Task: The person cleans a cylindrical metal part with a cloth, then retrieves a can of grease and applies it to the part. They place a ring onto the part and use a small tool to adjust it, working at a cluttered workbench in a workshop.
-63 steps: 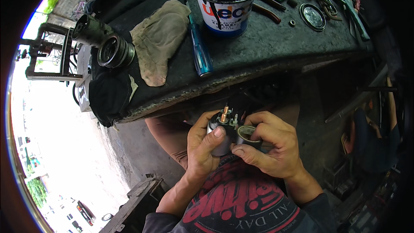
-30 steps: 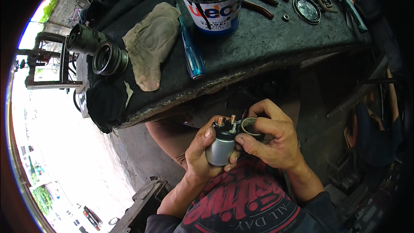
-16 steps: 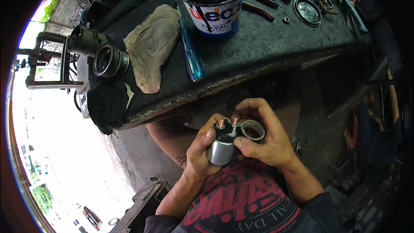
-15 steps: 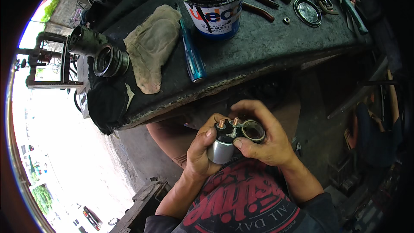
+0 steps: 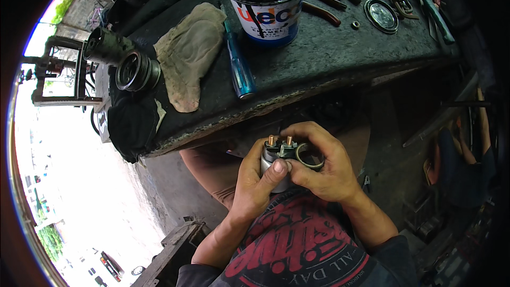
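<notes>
My left hand [image 5: 251, 183] is wrapped around a starter solenoid [image 5: 274, 151], a silver cylinder with a black cap and two copper threaded studs pointing up. On the right, my right hand [image 5: 332, 167] grips a dark ring with a pale rim [image 5: 310, 167] between fingers and thumb, close against the solenoid's cap. Both thumbs meet at the front of the solenoid and hide part of its body. Whether the ring is joined to the cap, I cannot tell. Everything is held above my lap, in front of the bench edge.
On the dark bench [image 5: 297, 74] stand a paint can [image 5: 268, 26] and, left of it, a blue-handled screwdriver [image 5: 240, 72], a tan cloth [image 5: 188, 48] and a grooved pulley [image 5: 139, 72]. Red-handled pliers [image 5: 322, 14], a round metal lid [image 5: 381, 16] and several tools lie to the right.
The solenoid has turned a little in my hands. My left thumb has slid down and right to its front, beside the right thumb. Both hands keep their hold.
</notes>
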### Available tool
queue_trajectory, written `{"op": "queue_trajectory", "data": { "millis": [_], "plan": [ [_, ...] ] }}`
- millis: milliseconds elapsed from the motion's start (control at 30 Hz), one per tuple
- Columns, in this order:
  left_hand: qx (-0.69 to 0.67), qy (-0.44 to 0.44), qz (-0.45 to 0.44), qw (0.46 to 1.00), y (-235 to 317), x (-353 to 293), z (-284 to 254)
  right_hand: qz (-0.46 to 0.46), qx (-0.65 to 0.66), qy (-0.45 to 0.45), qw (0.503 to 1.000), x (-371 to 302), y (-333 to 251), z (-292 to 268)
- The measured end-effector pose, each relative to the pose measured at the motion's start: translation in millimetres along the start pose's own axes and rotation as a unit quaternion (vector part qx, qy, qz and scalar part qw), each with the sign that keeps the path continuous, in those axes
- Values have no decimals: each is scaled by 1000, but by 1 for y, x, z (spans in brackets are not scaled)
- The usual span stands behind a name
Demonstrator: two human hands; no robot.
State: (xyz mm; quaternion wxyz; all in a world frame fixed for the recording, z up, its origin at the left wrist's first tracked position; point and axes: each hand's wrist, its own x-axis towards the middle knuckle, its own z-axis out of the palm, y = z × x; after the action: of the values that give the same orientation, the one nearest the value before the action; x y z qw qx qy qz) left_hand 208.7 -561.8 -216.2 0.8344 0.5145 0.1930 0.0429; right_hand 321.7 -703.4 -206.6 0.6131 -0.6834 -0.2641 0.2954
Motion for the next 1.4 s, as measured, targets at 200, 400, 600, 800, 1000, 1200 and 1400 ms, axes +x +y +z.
{"op": "queue_trajectory", "data": {
  "millis": [200,400,600,800,1000,1200,1400],
  "plan": [
    [-40,8,-31,999,3,-1,-1,-40,69,31,996,-9,-7,-9],
    [-26,26,-16,999,-1,1,0,-86,-71,-7,994,-13,-14,-18],
    [-66,6,-39,997,2,-4,0,-77,-27,-5,997,-11,-16,-17],
    [-128,9,-43,991,3,-7,4,-78,-44,14,996,-14,-19,-18],
    [-128,-8,-44,991,3,-8,0,-95,-88,32,991,-15,-14,-18],
    [-160,-20,-49,986,0,-9,-1,-77,-97,53,991,-16,-12,-18],
    [-177,-34,-61,982,-5,-9,-5,-73,-86,55,992,-14,-5,-13]
  ]
}}
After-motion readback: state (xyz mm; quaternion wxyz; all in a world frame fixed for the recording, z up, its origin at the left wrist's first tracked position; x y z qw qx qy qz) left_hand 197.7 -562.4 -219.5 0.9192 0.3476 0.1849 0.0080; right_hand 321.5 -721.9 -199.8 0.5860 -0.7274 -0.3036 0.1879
